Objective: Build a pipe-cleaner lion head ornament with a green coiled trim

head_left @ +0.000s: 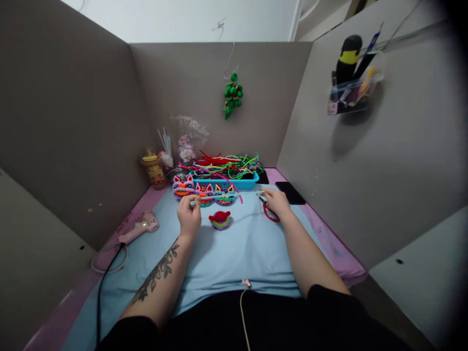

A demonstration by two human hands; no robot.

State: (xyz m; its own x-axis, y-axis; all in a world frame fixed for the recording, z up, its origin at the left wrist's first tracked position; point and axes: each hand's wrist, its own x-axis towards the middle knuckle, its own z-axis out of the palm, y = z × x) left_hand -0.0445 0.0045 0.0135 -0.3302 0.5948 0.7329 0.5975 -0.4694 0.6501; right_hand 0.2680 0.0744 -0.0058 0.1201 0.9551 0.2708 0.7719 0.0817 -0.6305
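Observation:
A pale mint-green pipe cleaner (243, 194) is stretched nearly level between my two hands above the table. My left hand (188, 219) is closed around its left end, and a bit of the same green shows between the fingers. At the other end, my right hand (277, 201) pinches it with thumb and fingers. Red-handled scissors (271, 213) lie just under my right hand, partly covered by it. Between the hands and nearer to me sits a small piece (220, 220) of red, yellow and purple pipe cleaner. Several colourful animal-head figures (183, 187) stand behind the left hand.
A blue tray (243, 184) heaped with pipe cleaners stands at the back. A pink glue gun (141, 228) with its cable lies left; a cup (155, 171) is behind it. A black phone (290, 193) lies right. Grey partitions (204, 97) enclose the table.

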